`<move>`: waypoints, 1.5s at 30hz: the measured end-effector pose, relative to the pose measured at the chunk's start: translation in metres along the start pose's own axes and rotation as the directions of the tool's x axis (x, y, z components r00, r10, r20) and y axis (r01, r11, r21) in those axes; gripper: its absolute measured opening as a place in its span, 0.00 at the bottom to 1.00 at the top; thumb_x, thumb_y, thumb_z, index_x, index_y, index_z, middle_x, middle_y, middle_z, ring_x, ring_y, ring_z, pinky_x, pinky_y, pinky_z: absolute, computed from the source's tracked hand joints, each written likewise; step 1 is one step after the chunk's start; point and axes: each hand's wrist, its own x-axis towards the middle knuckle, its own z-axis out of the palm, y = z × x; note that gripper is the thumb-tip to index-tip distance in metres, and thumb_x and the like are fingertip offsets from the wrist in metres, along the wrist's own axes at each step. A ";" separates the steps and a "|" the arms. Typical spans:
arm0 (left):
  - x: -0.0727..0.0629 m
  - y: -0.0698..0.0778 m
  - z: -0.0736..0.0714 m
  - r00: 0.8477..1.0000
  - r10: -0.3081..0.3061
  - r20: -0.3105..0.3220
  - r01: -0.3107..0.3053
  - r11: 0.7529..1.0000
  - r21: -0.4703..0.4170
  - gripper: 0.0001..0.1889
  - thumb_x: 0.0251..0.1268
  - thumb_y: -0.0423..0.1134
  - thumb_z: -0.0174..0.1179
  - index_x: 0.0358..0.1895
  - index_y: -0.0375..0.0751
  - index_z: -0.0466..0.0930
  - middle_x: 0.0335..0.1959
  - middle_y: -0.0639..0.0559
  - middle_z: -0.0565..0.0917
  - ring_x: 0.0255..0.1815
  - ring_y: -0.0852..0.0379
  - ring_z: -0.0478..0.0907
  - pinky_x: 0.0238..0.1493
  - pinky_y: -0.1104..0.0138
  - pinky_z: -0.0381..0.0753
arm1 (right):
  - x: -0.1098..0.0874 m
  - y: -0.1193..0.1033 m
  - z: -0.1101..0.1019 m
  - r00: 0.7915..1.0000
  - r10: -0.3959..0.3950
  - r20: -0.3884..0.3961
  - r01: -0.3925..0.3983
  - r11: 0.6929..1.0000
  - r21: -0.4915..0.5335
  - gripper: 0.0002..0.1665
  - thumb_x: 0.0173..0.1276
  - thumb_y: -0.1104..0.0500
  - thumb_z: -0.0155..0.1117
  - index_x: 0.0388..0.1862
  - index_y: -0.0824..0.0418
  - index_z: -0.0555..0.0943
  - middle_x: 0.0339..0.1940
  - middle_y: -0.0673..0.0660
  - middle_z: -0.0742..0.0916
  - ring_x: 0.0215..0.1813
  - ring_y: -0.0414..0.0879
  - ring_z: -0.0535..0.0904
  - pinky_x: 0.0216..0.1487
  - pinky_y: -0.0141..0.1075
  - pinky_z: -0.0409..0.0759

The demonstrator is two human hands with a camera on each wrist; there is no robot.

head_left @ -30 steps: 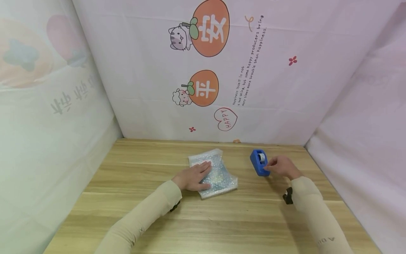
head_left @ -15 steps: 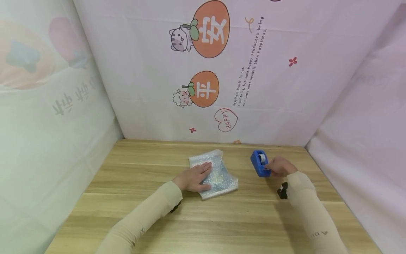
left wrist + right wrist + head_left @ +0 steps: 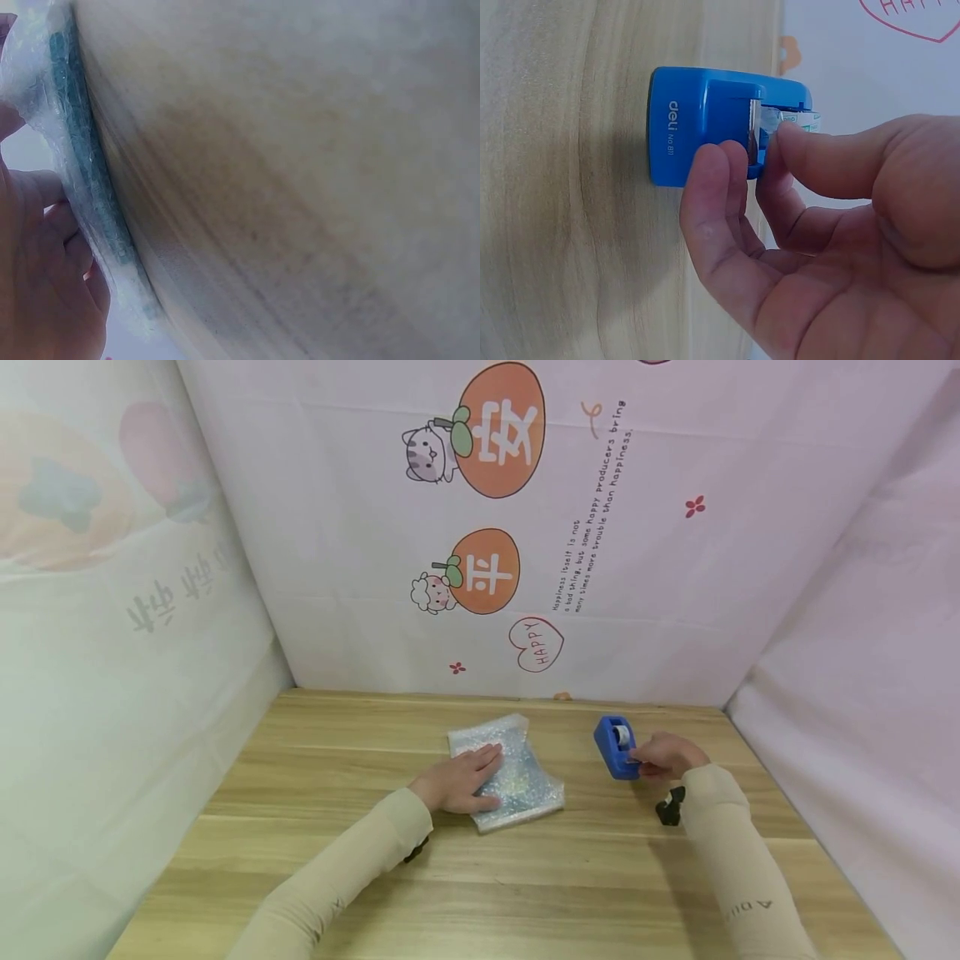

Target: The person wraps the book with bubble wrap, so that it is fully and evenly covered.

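A flat, blue-green item in bubble wrap lies on the table in the head view. My left hand rests on its left part, fingers straight and thumb spread. The left wrist view catches the wrapped item edge-on beside that hand. To the right stands a blue tape dispenser with a white-cored roll. My right hand is at its front end. In the right wrist view, its thumb and index finger pinch the clear tape beside the metal cutting blade, other fingers curled near the dispenser's side.
The wood-grain table meets a white printed cloth just behind the dispenser and package. Cloth also hangs along the left side and right side.
My right hand has turned and dropped slightly at the dispenser's front, its fingers now lower against that end. The left hand and wrapped item have stayed in place.
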 end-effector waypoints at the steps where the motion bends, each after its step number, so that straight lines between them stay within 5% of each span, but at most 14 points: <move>1: 0.000 0.000 0.000 1.000 -0.001 0.001 0.001 1.000 0.002 0.44 0.83 0.63 0.44 0.86 0.36 0.46 0.89 0.41 0.47 0.90 0.44 0.47 0.89 0.53 0.53 | 0.000 0.000 0.000 1.000 0.005 0.002 -0.005 1.000 0.017 0.33 0.84 0.61 0.53 0.71 0.83 0.53 0.37 0.59 0.79 0.35 0.44 0.78 0.45 0.35 0.87; 4: 0.000 0.000 0.000 1.000 -0.004 0.005 0.004 1.000 0.002 0.44 0.83 0.64 0.43 0.87 0.37 0.46 0.89 0.41 0.47 0.90 0.45 0.46 0.89 0.54 0.53 | 0.001 0.000 -0.001 1.000 0.012 0.010 -0.012 0.999 0.051 0.39 0.83 0.62 0.52 0.76 0.83 0.46 0.41 0.60 0.77 0.37 0.44 0.78 0.47 0.36 0.87; 11: 0.002 -0.001 0.001 1.000 -0.004 0.002 0.004 1.000 -0.005 0.44 0.83 0.64 0.44 0.87 0.37 0.46 0.90 0.42 0.47 0.90 0.45 0.46 0.89 0.54 0.53 | 0.002 0.004 -0.005 0.999 0.011 0.034 -0.015 0.994 0.104 0.34 0.83 0.63 0.51 0.74 0.81 0.49 0.46 0.62 0.77 0.40 0.45 0.79 0.52 0.38 0.87; 19: 0.001 0.000 0.000 1.000 0.000 0.004 0.000 1.000 -0.012 0.44 0.83 0.63 0.44 0.86 0.35 0.46 0.89 0.41 0.47 0.90 0.45 0.46 0.89 0.53 0.53 | 0.004 0.009 -0.007 0.999 0.016 0.050 -0.024 0.984 0.178 0.45 0.84 0.62 0.52 0.81 0.80 0.36 0.49 0.63 0.77 0.44 0.46 0.79 0.56 0.39 0.86; 29: -0.001 0.001 -0.001 1.000 0.005 0.000 -0.005 1.000 -0.020 0.44 0.83 0.62 0.44 0.86 0.35 0.46 0.89 0.40 0.47 0.90 0.44 0.46 0.89 0.52 0.53 | 0.002 0.018 -0.005 0.999 -0.040 0.023 0.035 0.984 0.173 0.12 0.81 0.65 0.53 0.50 0.76 0.76 0.32 0.53 0.85 0.37 0.41 0.83 0.50 0.35 0.89; 40: 0.001 0.001 0.002 1.000 -0.005 -0.006 0.005 1.000 -0.022 0.44 0.82 0.61 0.47 0.86 0.34 0.48 0.89 0.39 0.48 0.90 0.43 0.47 0.89 0.52 0.52 | -0.002 0.029 -0.002 0.996 -0.090 0.009 0.085 0.962 0.260 0.14 0.77 0.68 0.55 0.52 0.80 0.78 0.34 0.52 0.90 0.39 0.39 0.87 0.51 0.34 0.89; 45: 0.000 0.002 0.000 1.000 0.000 -0.010 -0.001 1.000 -0.025 0.44 0.82 0.60 0.48 0.86 0.33 0.48 0.89 0.38 0.48 0.90 0.42 0.48 0.89 0.51 0.53 | -0.006 0.037 -0.003 0.994 -0.109 0.015 0.103 0.967 0.235 0.21 0.77 0.65 0.56 0.60 0.81 0.76 0.41 0.52 0.93 0.47 0.40 0.89 0.62 0.40 0.87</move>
